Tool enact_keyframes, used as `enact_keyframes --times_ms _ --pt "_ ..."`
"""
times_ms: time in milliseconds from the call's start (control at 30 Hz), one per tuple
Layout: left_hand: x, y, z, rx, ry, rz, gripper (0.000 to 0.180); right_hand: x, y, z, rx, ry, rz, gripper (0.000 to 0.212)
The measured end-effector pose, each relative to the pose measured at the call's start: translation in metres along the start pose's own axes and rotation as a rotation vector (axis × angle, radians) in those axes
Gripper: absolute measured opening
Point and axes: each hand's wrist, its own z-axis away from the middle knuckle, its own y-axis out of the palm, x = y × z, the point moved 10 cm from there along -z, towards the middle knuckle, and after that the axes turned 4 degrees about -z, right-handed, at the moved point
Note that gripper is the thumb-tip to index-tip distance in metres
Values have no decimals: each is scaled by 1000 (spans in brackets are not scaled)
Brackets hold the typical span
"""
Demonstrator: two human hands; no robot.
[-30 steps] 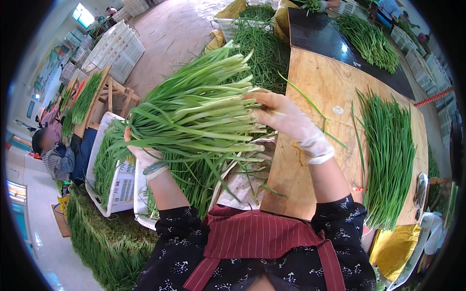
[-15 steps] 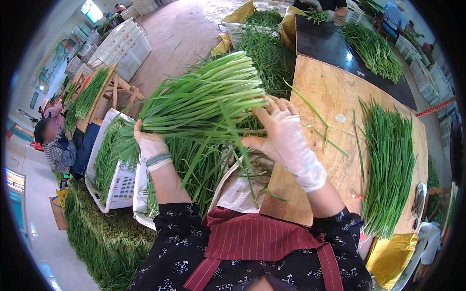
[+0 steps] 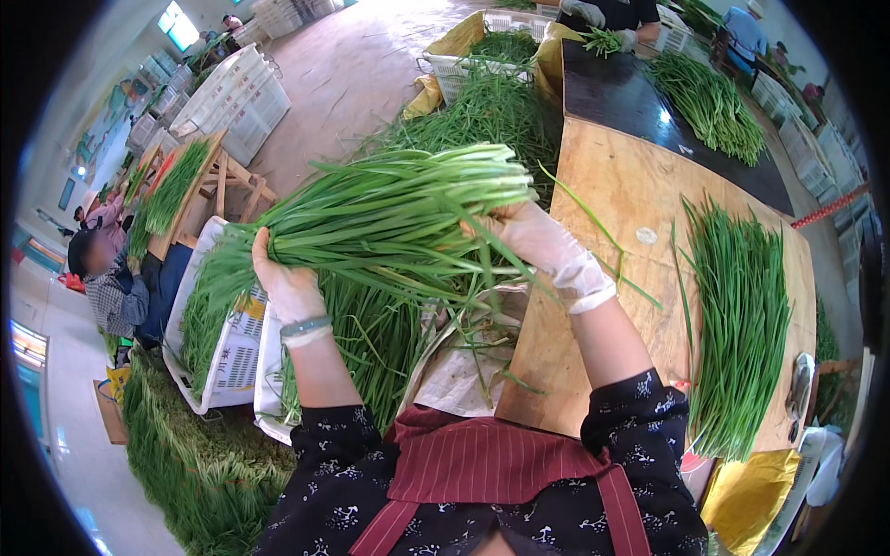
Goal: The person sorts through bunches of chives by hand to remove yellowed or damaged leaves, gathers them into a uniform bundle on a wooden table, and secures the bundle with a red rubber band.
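Observation:
Between my two gloved hands is a thick bunch of garlic chives [image 3: 399,204], held nearly level, with pale stem ends to the right and green leaf tips to the left. My left hand [image 3: 287,285], with a band at the wrist, is closed round the leafy end, thumb up on the near side. At the stem end, my right hand [image 3: 538,243] grips some of the near-side stalks, its fingertips partly hidden by leaves. Below the bunch, more chives [image 3: 366,343] lie in a white crate [image 3: 269,394].
A wooden board [image 3: 603,278] on my right carries a neat chive bundle [image 3: 737,324] and a few loose leaves. Beyond it is a dark tabletop [image 3: 603,88], where another person's gloved hands [image 3: 586,14] work. Trimmed greens [image 3: 482,111] heap up ahead; another white crate [image 3: 227,352] stands left.
The bunch has come down slightly and its stem end has tipped lower. My right hand has shifted from spread fingers at the stem ends to a grip on near-side stalks.

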Motion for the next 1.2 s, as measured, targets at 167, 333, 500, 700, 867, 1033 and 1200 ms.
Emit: enact_keyframes --times_ms 167,333,500,700,867,1033,1200 --pt "2 16 -14 105 -28 22 28 -21 -7 12 0 266 19 41" --pt "14 46 -3 110 -32 45 30 -18 -21 2 -105 -23 201 51" --pt "8 32 -15 29 -37 6 31 4 -15 16 -191 -10 59 43" --pt "9 37 -22 14 -48 22 30 -14 -25 25 -213 128 -146 31" --pt "11 41 -26 18 -18 7 30 11 -44 41 -160 67 -65 29" --pt "-9 30 -29 2 21 44 29 3 -120 79 -447 -16 -286 26" --pt "-38 19 -41 148 253 -175 52 35 -200 122 -591 -577 -824 21"
